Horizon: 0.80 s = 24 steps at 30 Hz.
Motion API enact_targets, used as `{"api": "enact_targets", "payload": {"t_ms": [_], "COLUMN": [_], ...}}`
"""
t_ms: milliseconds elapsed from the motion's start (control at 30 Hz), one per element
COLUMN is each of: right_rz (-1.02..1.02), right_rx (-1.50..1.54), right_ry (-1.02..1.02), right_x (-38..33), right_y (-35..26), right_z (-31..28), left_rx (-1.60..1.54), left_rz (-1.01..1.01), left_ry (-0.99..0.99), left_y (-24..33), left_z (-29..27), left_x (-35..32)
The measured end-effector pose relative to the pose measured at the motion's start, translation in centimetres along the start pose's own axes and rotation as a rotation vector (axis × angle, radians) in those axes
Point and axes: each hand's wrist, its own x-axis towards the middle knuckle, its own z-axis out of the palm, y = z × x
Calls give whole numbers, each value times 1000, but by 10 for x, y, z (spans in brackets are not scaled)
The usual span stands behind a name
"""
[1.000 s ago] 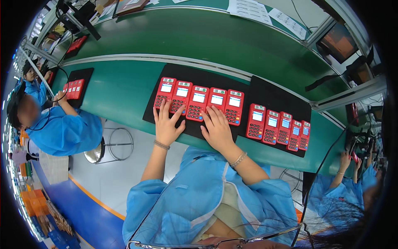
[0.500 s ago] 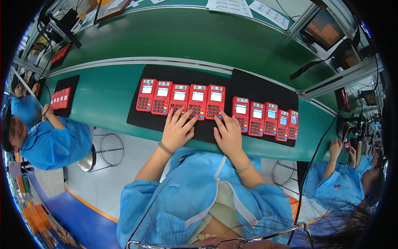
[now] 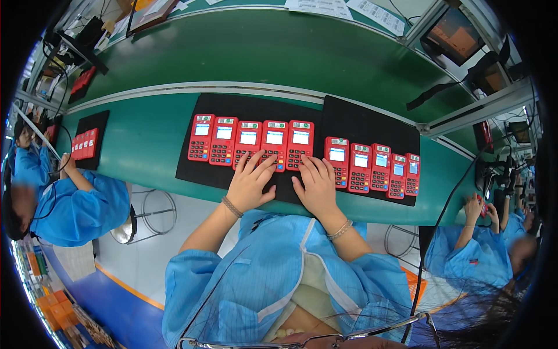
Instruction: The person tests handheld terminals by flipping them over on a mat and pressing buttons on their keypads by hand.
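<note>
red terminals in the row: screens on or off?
On. The screens on the red terminals glow pale against their red bodies, from the left group through the right group.

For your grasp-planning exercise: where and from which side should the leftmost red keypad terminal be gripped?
Take the leftmost red terminal by its long side edges near the keypad end, coming from above and its free left side: it lies flat on the black mat, its right edge against the neighbouring terminal.

Light blue short-sleeved smock; 2 wrist bracelets, seemingly beaded.

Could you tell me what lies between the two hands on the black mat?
In the head view, only bare black mat separates the left hand from the right hand.
</note>
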Motion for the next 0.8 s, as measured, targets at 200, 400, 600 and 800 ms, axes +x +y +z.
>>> {"api": "enact_targets", "payload": {"t_ms": [200, 400, 600, 800], "right_rz": [-48, -14, 10, -242], "right_rx": [-38, -22, 9, 141], "right_ry": [-30, -56, -11, -123], "right_x": [-3, -10, -6, 28], "right_y": [3, -1, -9, -44], "right_z": [-3, -2, 2, 14], "left_rx": [46, 11, 11, 77], "left_rz": [31, 18, 15, -137], "left_ry": [-22, 10, 117, 257], "left_y": [2, 2, -4, -47], "left_z": [-3, -2, -4, -35], "left_x": [-1, -4, -13, -46]}}
